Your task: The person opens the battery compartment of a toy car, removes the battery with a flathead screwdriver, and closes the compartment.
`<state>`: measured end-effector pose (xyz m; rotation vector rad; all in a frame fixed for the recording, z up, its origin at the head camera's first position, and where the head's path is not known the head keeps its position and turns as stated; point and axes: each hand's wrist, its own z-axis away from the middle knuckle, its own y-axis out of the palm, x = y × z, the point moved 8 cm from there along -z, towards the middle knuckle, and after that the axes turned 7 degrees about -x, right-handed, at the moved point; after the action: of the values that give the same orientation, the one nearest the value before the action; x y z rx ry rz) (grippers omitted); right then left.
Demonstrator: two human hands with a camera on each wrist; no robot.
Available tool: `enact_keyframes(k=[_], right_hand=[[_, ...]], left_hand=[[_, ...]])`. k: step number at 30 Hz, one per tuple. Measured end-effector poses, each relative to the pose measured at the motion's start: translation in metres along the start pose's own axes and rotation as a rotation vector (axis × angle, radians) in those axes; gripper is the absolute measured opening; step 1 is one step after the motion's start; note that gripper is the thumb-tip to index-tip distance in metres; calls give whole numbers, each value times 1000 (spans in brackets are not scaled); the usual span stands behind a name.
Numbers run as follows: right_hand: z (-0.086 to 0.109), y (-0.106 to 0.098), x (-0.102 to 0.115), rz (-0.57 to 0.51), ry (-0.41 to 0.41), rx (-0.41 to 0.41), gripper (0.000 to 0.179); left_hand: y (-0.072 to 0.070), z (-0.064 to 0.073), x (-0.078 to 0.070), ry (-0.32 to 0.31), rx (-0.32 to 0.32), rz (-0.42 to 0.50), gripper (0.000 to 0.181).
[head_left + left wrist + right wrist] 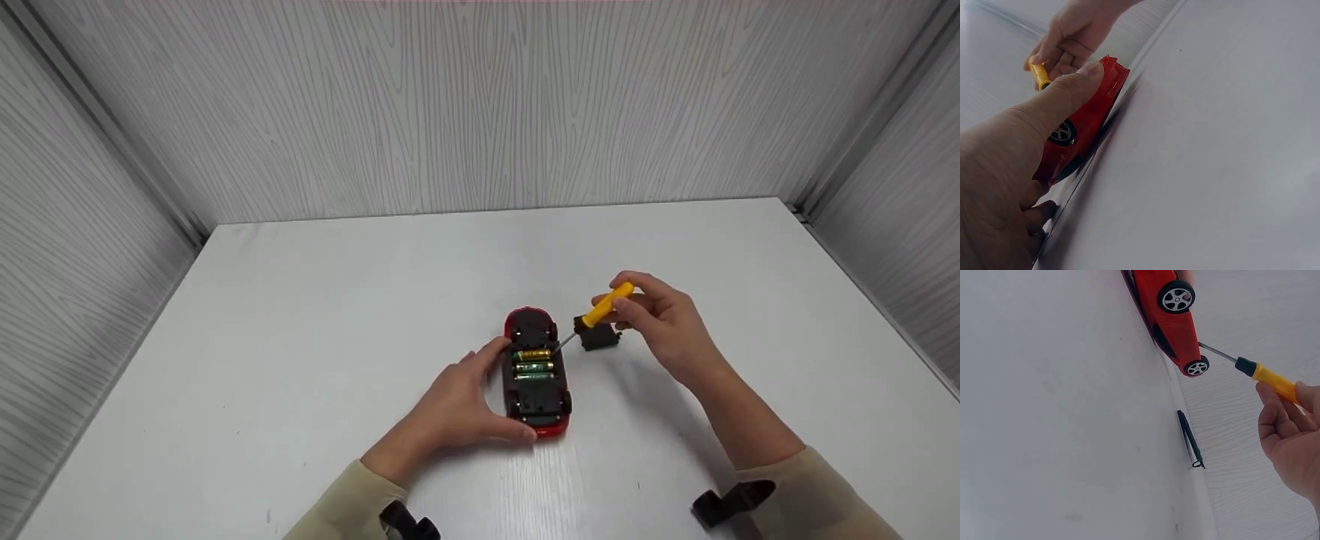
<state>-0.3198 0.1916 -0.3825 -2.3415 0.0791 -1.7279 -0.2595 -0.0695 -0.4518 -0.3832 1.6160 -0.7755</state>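
Note:
A red toy car (538, 401) lies upside down on the white table, its battery compartment uncovered. Several batteries (534, 367) sit side by side inside it, the far one gold and the others green. My left hand (461, 405) grips the car from its left side, thumb at the near end and fingers along the edge, as the left wrist view also shows. In my right hand (667, 322) is a screwdriver (609, 305), its yellow handle pinched between thumb and fingers. The metal shaft (1217, 352) slants down to the right end of the gold battery.
A small black battery cover (600, 337) lies on the table just right of the car, partly below the screwdriver in the head view. Pale wood-grain panels (480, 105) stand behind the table (300, 315) and at both sides.

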Motion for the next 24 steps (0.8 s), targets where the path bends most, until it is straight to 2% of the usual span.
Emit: enact_keyframes(k=[4, 8, 15, 24], right_hand=[[1, 0, -1, -20, 11, 1, 26], [2, -1, 3, 12, -1, -20, 25], [5, 3, 18, 110, -74, -38, 28], [12, 16, 35, 225, -174, -22, 28]], left_hand=[[1, 1, -1, 7, 1, 1, 132], [2, 0, -2, 20, -1, 0, 132], [2, -2, -4, 38, -1, -5, 132], [2, -3, -2, 41, -11, 0, 132]])
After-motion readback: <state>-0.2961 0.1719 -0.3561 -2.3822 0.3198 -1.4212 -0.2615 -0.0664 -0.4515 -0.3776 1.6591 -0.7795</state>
